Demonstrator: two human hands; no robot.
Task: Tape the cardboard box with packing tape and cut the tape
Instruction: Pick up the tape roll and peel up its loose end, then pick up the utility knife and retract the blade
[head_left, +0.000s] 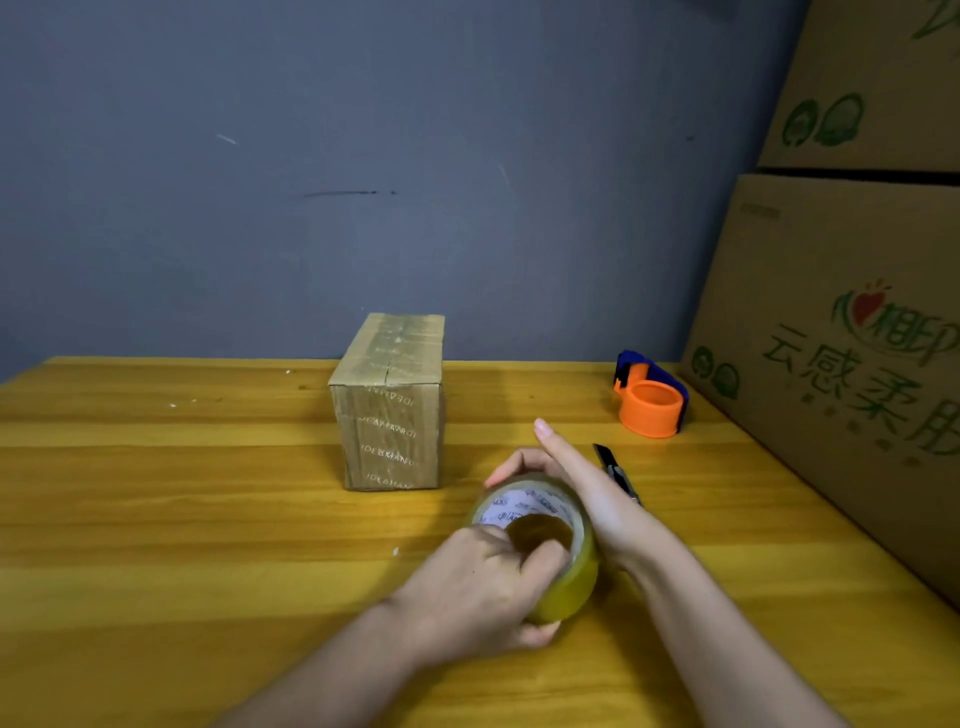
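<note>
A small cardboard box (392, 405) stands on the wooden table (156, 519), wrapped in printed tape. In front of it, to the right, both hands hold a roll of yellowish packing tape (563, 561). My left hand (483, 587) grips the roll from the near side, thumb at the core. My right hand (582, 483) rests against the roll's far right side, index finger stretched out, other fingers curled over the top edge. A black utility knife (615, 470) lies on the table just behind my right hand.
An orange and blue tape dispenser (652, 397) sits at the back right of the table. Large printed cardboard cartons (841, 312) are stacked along the right edge. A grey wall (363, 156) closes off the back.
</note>
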